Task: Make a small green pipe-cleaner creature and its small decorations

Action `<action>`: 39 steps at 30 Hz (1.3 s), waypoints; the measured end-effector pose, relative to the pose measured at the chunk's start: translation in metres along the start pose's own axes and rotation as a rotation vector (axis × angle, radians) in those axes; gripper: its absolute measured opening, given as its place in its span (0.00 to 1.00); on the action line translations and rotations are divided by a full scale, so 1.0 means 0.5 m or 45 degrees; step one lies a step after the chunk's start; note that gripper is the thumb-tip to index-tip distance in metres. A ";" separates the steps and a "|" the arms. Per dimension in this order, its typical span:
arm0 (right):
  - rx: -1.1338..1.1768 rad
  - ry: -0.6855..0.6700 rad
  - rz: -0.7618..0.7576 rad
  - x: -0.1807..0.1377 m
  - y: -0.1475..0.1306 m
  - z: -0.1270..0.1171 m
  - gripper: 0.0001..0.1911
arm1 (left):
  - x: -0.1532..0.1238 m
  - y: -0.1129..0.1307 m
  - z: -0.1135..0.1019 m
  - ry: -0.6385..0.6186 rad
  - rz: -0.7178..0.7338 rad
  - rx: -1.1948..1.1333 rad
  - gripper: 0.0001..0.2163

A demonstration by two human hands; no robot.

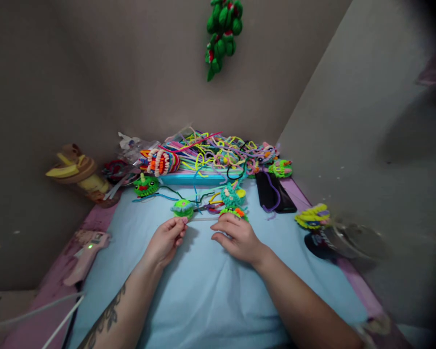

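My forearms [129,295] reach over the blue cloth [203,305]. My left hand [169,238] pinches one end of a thin pale strip [204,219] stretching toward my right hand [238,236], seemingly to keep it straight; whether those curled right fingers grip it too, I cannot tell. Just beyond sit a green figure [183,209] and a teal figure [231,196]. Fuzzy stems [199,151] lie heaped behind and the pink glue gun [87,254] off left, probably to leave me room.

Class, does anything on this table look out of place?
Yes: the pipe cleaners at the back cross in a loose tangle, and a purple pipe cleaner lies across what looks like a black phone, an odd spot.
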State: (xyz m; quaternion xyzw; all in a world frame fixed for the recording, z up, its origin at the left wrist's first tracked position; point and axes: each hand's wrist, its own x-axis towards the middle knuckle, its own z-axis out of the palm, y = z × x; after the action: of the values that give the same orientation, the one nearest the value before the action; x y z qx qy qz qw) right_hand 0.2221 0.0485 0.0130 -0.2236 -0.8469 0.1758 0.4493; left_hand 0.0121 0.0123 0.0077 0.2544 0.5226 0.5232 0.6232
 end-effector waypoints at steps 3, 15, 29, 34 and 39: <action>0.006 -0.014 0.022 -0.001 0.000 0.006 0.05 | 0.000 -0.005 -0.001 -0.016 0.005 0.038 0.19; 0.131 0.170 0.299 0.011 -0.017 0.009 0.08 | -0.004 0.014 0.097 -0.378 0.257 0.563 0.14; -0.176 0.341 0.240 0.006 0.003 0.018 0.08 | 0.012 0.001 0.129 -0.248 0.279 0.483 0.14; -0.266 0.322 0.176 0.000 0.009 0.029 0.09 | 0.014 -0.006 0.120 -0.279 0.266 0.310 0.15; -0.146 0.268 0.132 -0.005 0.008 0.035 0.12 | 0.022 -0.016 0.105 -0.243 0.269 0.288 0.12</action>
State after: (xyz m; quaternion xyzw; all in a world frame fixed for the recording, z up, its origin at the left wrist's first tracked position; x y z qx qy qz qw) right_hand 0.2093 0.0487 0.0000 -0.3097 -0.7910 0.1255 0.5125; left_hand 0.0622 0.0321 0.0135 0.4250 0.4869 0.4972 0.5789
